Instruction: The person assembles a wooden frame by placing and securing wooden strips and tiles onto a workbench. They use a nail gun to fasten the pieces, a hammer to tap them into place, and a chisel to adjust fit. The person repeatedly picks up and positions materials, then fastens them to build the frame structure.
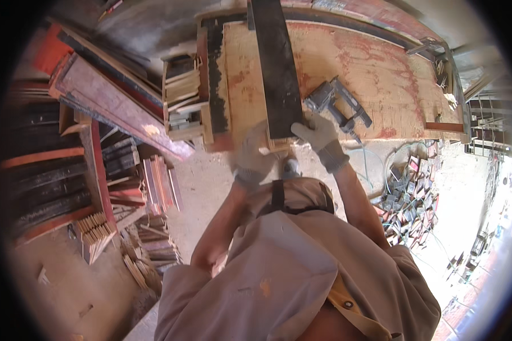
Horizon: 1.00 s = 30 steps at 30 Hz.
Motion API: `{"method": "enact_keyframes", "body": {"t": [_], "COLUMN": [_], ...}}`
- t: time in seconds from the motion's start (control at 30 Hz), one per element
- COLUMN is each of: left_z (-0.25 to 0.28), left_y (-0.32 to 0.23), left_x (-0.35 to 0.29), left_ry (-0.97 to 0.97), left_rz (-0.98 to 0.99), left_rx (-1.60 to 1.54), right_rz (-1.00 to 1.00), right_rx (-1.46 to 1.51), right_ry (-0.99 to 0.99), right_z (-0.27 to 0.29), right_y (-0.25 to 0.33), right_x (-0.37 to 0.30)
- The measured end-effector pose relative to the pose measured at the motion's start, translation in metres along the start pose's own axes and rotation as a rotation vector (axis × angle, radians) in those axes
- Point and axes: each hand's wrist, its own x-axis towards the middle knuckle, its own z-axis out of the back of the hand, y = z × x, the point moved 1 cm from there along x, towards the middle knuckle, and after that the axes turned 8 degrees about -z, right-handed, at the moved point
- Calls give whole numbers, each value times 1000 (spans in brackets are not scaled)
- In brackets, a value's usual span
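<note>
Left hand [252,158], yours, gloved in grey: fingers curled together around the near end of the dark plank [277,68], at the desk's front edge; right hand [318,136], also gloved in grey: fingers spread apart, pressed flat on the near right corner of the same plank, touching it; whether it grips anything under the palm cannot be told.

Dark plank: long, narrow, blackish board; lies on the desk [381,74], running from the hands toward 12 o'clock, off the top of the view.

Desk: broad worn plywood sheet, tan with red stains; dark strip along its edge at 9 o'clock of the plank.

Nail gun [337,105]: grey power tool; lies on the desk just beside the right hand, at 1 o'clock of it; its hose [363,156] trails off the desk edge toward the ground.

Stacked boards [96,142]: red and dark timber, piled at 9 o'clock of the hands, well apart from them.

Small wood offcuts [148,253]: heaped on the ground at 7 o'clock.

Scattered scraps [407,196]: dark and reddish bits on the ground at 4 o'clock of the right hand.
</note>
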Motion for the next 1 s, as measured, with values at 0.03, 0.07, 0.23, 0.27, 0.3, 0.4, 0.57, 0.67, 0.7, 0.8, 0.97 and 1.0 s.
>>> {"method": "enact_keyframes", "body": {"t": [0.03, 0.07, 0.23, 0.27, 0.3, 0.4, 0.57, 0.67, 0.7, 0.8, 0.97, 1.0], "left_z": [-1, -2, 2, 3, 3, 2, -5, -8, -8, -9, -10, -10], "left_y": [-3, -5, -14, -15, -15, -13, -7, -4, -2, 1, 4, 4], "left_x": [1, 4, 8, 9, 11, 15, 17, 17, 18, 20, 18, 17], "left_ry": [-16, -20, -23, -36, -44, -42, -71, -114, -117, -106, -98, -105], "left_rz": [-2, 3, 52, 28, 6, 16, 7, -19, -34, -18, 10, 7], "left_rx": [-4, -2, -4, -19, -37, -42, -18, -21, -58, -146, -203, -212], "right_rz": [-49, -98, -183, -215, -244, -274, -277, -266, -257, -271, -286, -302], "right_rx": [16, 45, 85, 99, 133, 85, 94, 105, 129, 128, 120, 112], "right_ry": [16, 34, 107, 104, 116, 126, 90, 42, 53, 29, 41, 40], "right_z": [0, 0, 1, 1, 1, 2, 1, -1, -2, -3, -2, -1], "right_y": [-1, -1, -11, -13, -14, -14, -6, 0, 1, 4, 6, 5], "right_x": [-1, -1, -4, -4, -3, -2, -10, -17, -18, -20, -19, -19]}}
